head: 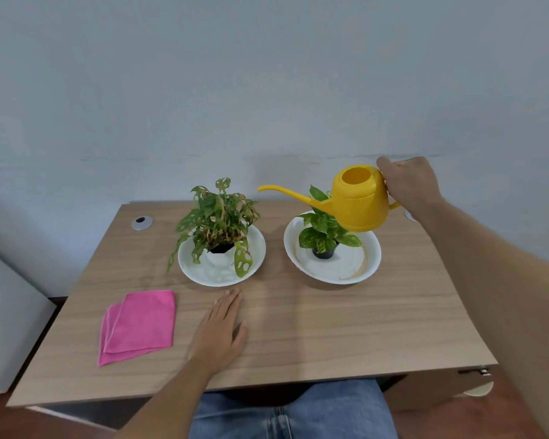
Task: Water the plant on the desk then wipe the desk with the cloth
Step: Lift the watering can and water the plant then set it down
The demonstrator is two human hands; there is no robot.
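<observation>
Two hands show: the left hand [217, 331] lies flat, fingers spread, near the desk's [314, 327] front edge beside the pink cloth [138, 326]. Farther back, the right hand [409, 185] grips the yellow watering can [358, 201] above the right plant [325, 229]; the left plant [217, 221] stands apart.

The right hand [408, 185] grips the handle of a yellow watering can [360, 201], held above the right plant [325, 229]; its spout points left. The left hand [217, 331] lies flat on the desk [330, 327]. A folded pink cloth [138, 326] lies left of it. Each plant, including the left plant [217, 220], stands in a white dish.
</observation>
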